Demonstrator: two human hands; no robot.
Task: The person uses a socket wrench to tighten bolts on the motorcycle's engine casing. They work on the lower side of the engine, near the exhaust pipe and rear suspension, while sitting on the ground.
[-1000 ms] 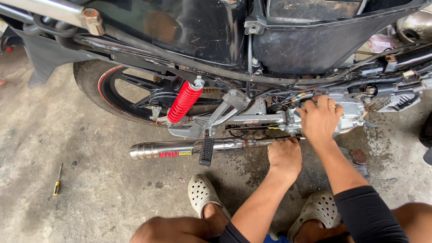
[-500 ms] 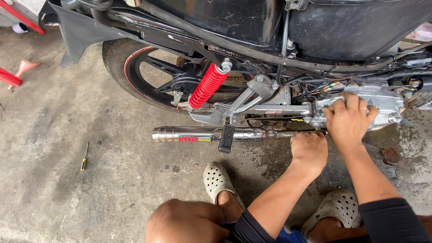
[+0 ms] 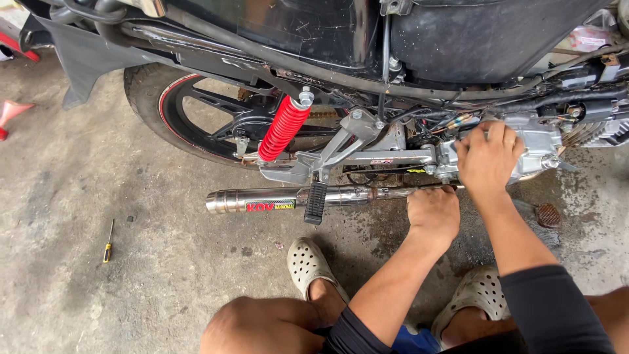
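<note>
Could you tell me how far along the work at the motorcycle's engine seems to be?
Mid-job. The silver engine casing is still mounted. In hand: the right hand presses on the casing while the left hand grips by the chrome exhaust pipe. The yellow-handled screwdriver lies unused on the concrete.
</note>
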